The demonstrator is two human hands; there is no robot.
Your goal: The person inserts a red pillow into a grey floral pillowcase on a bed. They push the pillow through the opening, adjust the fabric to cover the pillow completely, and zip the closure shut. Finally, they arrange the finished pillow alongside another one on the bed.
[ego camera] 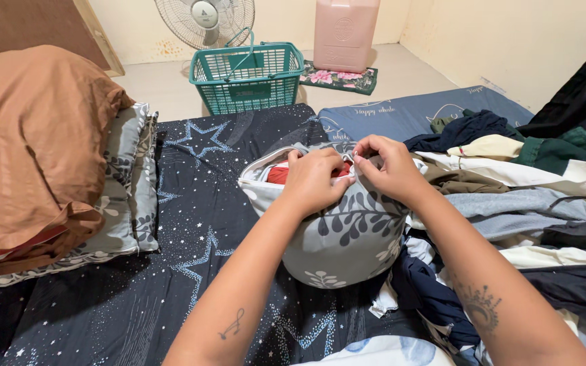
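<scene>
Both hands are on a stuffed grey pillowcase with a dark leaf print, bulging round like a sack, sitting about mid-mattress, a bit toward the right side. The open end faces away and you can see something red poking out inside. The left hand is curled shut on the fabric at the opening, and the right hand pinches the same rim just beside it, fingers closed on the cloth, so the two hands nearly touch.

It all sits on a mattress with a dark navy star-print sheet. At the left edge there's a leaf-print pillow with a brown pillow stacked on top. The right side is buried under a heap of loose clothes, greys, creams, navy and black, touching the pillowcase. A blue sheet shows at the far right corner.

Past the far edge, on the pale floor: a teal plastic basket, a standing fan, a pink jerrycan on a floral mat. Cream walls.

The open room is the star sheet left of and in front of the pillowcase; the right is crowded.
</scene>
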